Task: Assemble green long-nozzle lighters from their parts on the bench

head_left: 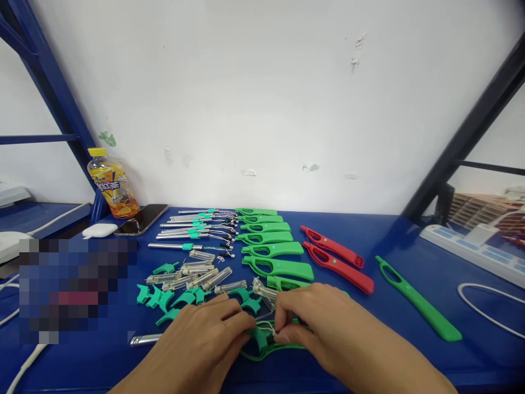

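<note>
A green lighter casing half (262,355) lies low on the blue table under both hands, mostly covered by them. My left hand (217,331) is closed, its fingertips at a teal trigger (260,338) over the casing. From beneath that hand a silver metal tube (145,340) sticks out to the left. Thin white wires (268,325) loop across the gap between the hands. My right hand (315,317) pinches at the wire ends, beside a small black part (270,339). Its fingers partly hide what they grip.
Loose teal triggers (158,298) and clear fuel tanks (200,277) lie beyond my left hand. Behind are wired metal tubes (180,234), green casing halves (279,268) and red ones (338,266). A bottle (112,186), phone (141,220) and power strip (476,254) sit farther out.
</note>
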Motion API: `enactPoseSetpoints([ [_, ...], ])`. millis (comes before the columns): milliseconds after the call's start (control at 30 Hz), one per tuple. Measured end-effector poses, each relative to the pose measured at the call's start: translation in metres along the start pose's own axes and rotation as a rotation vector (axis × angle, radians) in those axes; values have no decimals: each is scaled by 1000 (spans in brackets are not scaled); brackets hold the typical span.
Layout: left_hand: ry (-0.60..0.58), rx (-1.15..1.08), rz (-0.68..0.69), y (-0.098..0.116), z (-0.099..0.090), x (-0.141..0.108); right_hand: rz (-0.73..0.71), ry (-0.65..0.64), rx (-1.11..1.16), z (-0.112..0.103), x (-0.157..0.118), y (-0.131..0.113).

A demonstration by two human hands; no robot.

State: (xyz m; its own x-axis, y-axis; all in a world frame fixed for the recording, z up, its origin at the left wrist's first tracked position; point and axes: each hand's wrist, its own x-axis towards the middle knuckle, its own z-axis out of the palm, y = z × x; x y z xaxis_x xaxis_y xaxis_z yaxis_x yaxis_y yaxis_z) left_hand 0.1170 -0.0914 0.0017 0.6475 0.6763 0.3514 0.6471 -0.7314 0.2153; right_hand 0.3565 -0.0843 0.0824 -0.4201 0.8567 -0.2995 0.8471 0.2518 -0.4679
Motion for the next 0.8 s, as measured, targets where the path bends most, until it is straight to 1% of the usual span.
enactPoseSetpoints([
  [133, -11, 39, -4, 0, 3, 0, -29, 16, -10, 3, 0, 2],
  [200, -37, 40, -14, 1, 2, 0, -52, 30, -5, 5, 1, 5],
  [367, -173, 42, -25, 5, -5, 3, -151, 97, 47, 9, 2, 14],
  [500, -301, 80, -74, 13, -11, 7, -134, 97, 30, 10, 3, 15],
  [567, -340, 95, -100, 16, -13, 8, -135, 112, 19, 11, 4, 16],
  [633, -351, 107, -101, 18, -14, 8, -130, 123, 10, 11, 4, 17],
  [700, -329, 110, -75, 17, -13, 8, -125, 128, 13, 11, 3, 19],
  [800, -246, 101, -36, 12, -8, 6, -139, 134, 21, 10, 1, 21],
])
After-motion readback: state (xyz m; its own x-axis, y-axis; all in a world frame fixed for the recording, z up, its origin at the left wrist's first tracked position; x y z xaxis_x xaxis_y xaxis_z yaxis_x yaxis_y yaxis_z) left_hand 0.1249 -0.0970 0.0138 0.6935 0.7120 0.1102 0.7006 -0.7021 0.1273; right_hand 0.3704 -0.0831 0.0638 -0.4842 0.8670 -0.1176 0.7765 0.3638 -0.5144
